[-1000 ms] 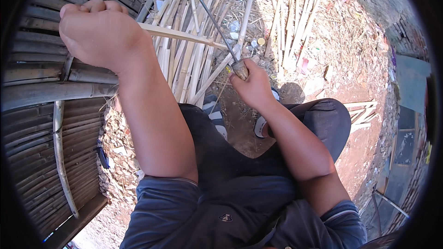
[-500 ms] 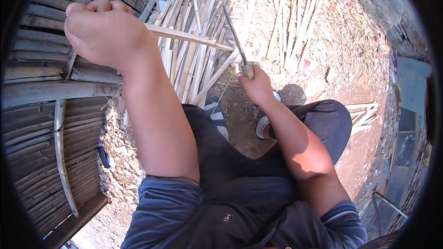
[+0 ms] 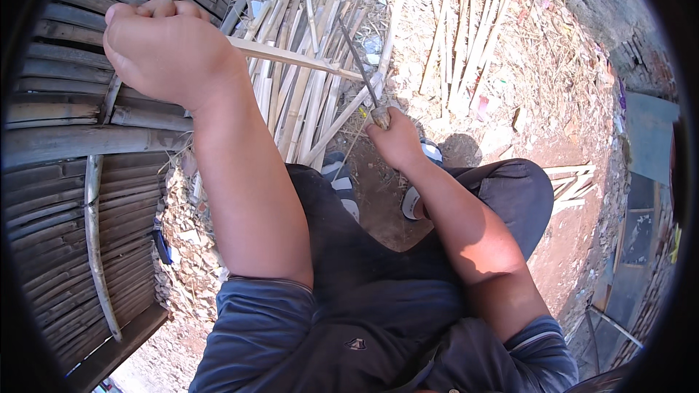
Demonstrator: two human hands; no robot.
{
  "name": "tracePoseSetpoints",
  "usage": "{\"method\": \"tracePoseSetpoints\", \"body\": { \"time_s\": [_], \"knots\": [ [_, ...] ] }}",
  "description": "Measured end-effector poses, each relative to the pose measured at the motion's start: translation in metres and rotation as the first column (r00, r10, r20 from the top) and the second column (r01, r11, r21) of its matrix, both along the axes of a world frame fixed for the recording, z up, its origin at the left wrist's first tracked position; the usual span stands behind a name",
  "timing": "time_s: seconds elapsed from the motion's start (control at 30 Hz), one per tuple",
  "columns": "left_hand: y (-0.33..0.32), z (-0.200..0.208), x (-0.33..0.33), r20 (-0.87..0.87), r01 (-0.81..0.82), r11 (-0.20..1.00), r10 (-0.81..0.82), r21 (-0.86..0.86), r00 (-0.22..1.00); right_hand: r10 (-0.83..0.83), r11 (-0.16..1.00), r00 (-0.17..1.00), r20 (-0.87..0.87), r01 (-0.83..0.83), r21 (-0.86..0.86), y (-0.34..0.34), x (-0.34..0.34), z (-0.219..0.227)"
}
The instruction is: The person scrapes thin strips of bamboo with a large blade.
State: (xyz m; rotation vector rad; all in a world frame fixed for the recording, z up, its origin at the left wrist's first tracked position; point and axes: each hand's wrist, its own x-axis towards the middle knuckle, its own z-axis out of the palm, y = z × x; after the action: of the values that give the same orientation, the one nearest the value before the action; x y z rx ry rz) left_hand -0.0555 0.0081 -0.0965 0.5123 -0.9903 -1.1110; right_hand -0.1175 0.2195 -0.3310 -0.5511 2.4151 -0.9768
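Note:
My left hand (image 3: pixel 171 47) is a raised fist at the upper left, seen from its back. Out from behind its wrist runs a pale bamboo strip (image 3: pixel 291 57), pointing right; the grip on it is hidden by the hand. My right hand (image 3: pixel 397 140) is closed round the wooden handle of a knife (image 3: pixel 357 54), between my knees and the bamboo pile. Its long, dark, narrow blade slants up and left, crossing the strip's far end in view. I cannot tell whether they touch.
Split bamboo strips (image 3: pixel 295 113) lie piled ahead, with more strips (image 3: pixel 466 36) farther right. A slatted bamboo wall (image 3: pixel 65 196) stands close on my left. Short strips (image 3: pixel 571 185) rest beyond my right knee. Straw and litter cover the sunlit ground.
My right hand has moved slightly left and down with the knife, bringing its blade over to the end of the bamboo strip. The left hand has barely moved.

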Motion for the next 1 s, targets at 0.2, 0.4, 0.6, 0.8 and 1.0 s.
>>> {"method": "tracePoseSetpoints", "body": {
  "time_s": [0.2, 0.4, 0.6, 0.8, 1.0],
  "knots": [
    [0.008, 0.001, -0.001, -0.036, 0.056, 0.996, -0.059, -0.065, 0.998, -0.108, 0.885, 0.994, -0.035, 0.080, -0.458, -0.005, -0.006, 0.068],
    [0.010, -0.001, -0.012, 0.005, -0.014, 0.998, 0.014, -0.056, 1.000, 0.127, 0.992, 0.991, -0.043, -0.128, -0.014, 0.006, 0.007, -0.009],
    [0.014, 0.000, -0.014, -0.006, -0.024, 0.997, 0.024, -0.076, 1.000, 0.052, 0.992, 0.999, -0.011, -0.053, -0.117, -0.001, 0.002, 0.030],
    [0.008, -0.005, -0.010, 0.044, 0.070, 0.985, -0.064, -0.155, 0.997, -0.014, 0.941, 0.997, -0.082, -0.015, -0.337, 0.001, 0.006, 0.044],
    [0.000, -0.003, -0.012, 0.053, -0.013, 0.993, 0.019, -0.117, 0.998, 0.155, 0.988, 0.986, -0.064, -0.154, 0.016, 0.002, 0.006, -0.011]
  ]
}}
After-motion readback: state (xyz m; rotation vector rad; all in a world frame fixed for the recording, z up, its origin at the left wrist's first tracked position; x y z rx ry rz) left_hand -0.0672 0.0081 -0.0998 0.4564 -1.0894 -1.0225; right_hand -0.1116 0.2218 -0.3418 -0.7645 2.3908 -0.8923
